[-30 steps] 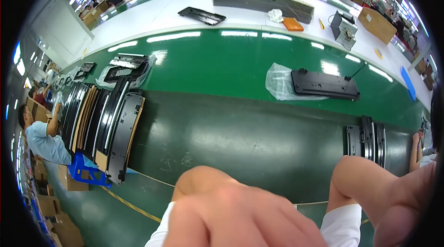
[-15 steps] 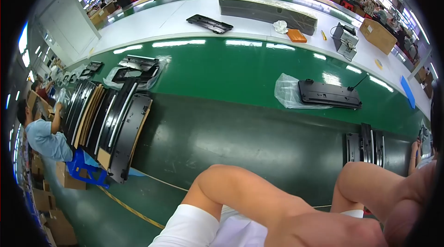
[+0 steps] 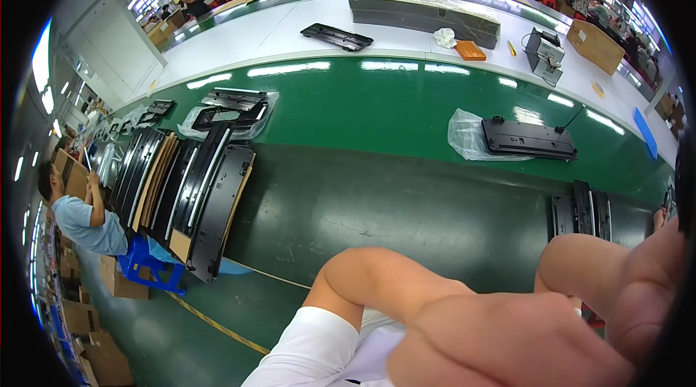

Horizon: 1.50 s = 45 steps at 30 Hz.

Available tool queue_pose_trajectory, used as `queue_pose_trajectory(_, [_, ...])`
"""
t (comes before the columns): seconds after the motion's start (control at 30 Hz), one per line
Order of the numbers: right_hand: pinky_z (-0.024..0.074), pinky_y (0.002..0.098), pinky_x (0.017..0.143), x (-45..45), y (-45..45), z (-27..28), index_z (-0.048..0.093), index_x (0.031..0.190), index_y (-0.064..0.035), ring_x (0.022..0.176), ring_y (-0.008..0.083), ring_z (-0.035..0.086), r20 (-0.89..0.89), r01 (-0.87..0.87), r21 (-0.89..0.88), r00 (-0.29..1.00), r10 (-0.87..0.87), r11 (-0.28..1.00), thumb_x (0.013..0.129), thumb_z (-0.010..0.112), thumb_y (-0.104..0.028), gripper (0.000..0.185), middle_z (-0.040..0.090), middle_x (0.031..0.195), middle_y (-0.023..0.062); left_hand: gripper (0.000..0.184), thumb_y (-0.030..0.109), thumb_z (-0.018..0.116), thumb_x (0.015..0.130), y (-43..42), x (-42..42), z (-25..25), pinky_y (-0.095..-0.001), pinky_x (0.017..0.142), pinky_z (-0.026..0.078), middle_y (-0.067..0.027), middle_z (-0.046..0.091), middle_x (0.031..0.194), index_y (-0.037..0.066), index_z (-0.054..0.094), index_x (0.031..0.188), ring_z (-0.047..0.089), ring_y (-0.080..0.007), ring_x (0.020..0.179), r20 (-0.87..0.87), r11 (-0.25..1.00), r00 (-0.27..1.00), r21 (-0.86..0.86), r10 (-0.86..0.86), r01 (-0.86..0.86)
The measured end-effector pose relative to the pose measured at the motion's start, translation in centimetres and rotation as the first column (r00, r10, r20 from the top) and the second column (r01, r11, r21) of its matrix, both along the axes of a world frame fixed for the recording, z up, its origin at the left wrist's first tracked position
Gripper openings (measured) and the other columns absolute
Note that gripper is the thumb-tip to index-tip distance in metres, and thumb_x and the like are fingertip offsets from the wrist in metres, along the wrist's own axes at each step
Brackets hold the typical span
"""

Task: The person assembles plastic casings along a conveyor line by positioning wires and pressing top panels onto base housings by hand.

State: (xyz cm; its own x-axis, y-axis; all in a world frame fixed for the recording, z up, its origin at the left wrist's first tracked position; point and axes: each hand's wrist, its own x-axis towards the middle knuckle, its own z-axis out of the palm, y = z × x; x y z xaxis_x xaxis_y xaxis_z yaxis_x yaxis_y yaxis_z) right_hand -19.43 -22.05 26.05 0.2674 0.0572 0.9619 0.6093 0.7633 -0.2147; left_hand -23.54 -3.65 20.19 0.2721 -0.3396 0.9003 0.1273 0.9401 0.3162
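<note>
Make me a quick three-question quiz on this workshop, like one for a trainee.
1. What lies partly under the black panel lying flat on the green surface at right: a) cardboard, b) clear plastic, c) blue cloth?
2. True or false: the left hand is touching that panel.
3. On the white table, which sits further left in view: the black tray or the grey machine?

Key: 1. b; 2. False, they are apart; 3. the black tray.

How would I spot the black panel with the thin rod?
Find the bright green surface beyond the dark mat. On its right half, clear plastic borders the black panel. Unlike the grouped panels, it lies alone, a thin rod slanting from its right end.
</note>
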Motion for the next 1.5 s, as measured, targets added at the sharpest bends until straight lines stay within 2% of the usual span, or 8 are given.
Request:
queue_pose_trajectory(0.5, [0.0485,0.0246,0.061,0.1,0.2,-0.1,0.057,0.084,-0.0073,0.069,0.0168,0.061,-0.017,-0.028,0.000,0.999,0.028,1.000,0.094,0.061,-0.001,0.012,0.067,0.074,0.0044,0.025,0.018,0.049,0.099,3.4,1.9,1.3,-0.0393,0.085,0.057,-0.0218,0.073,0.103,0.004,0.067,0.108,0.071,-0.0297,0.082,0.012,1.000,1.000,-0.003,0.021,-0.020])
queue_pose_trajectory(0.9, [0.0496,0.0245,0.063,0.0,0.6,-0.2,0.057,0.083,-0.0072,0.071,0.0169,0.063,-0.027,-0.050,-0.001,0.998,0.050,0.999,0.094,0.062,0.001,0.014,0.068,0.076,0.0044,0.028,0.023,0.046,0.101,-1.2,-0.1,0.3,-0.0398,0.085,0.057,-0.0232,0.072,0.102,0.005,0.066,0.110,0.071,-0.0297,0.079,0.002,0.999,0.999,-0.008,-0.041,0.041])
queue_pose_trajectory(1.23, [0.0505,0.0244,0.065,-0.3,0.3,-0.4,0.058,0.082,-0.0071,0.073,0.0171,0.064,-0.020,-0.075,0.020,0.997,0.076,0.997,0.093,0.062,0.002,0.015,0.069,0.077,0.0044,0.031,0.027,0.043,0.104,2.7,1.4,1.6,-0.0403,0.085,0.057,-0.0244,0.071,0.102,0.005,0.064,0.111,0.070,-0.0298,0.077,0.015,1.000,1.000,0.021,0.003,-0.004])
queue_pose_trajectory(1.5, [0.0513,0.0244,0.066,-0.3,0.0,-0.3,0.058,0.081,-0.0070,0.074,0.0171,0.065,-0.021,-0.085,0.017,0.996,0.086,0.996,0.093,0.062,0.003,0.016,0.069,0.078,0.0045,0.033,0.029,0.041,0.105,-1.6,-0.5,-0.1,-0.0406,0.085,0.057,-0.0254,0.071,0.101,0.006,0.063,0.112,0.070,-0.0298,0.075,-0.016,0.999,0.999,0.005,-0.041,0.041])
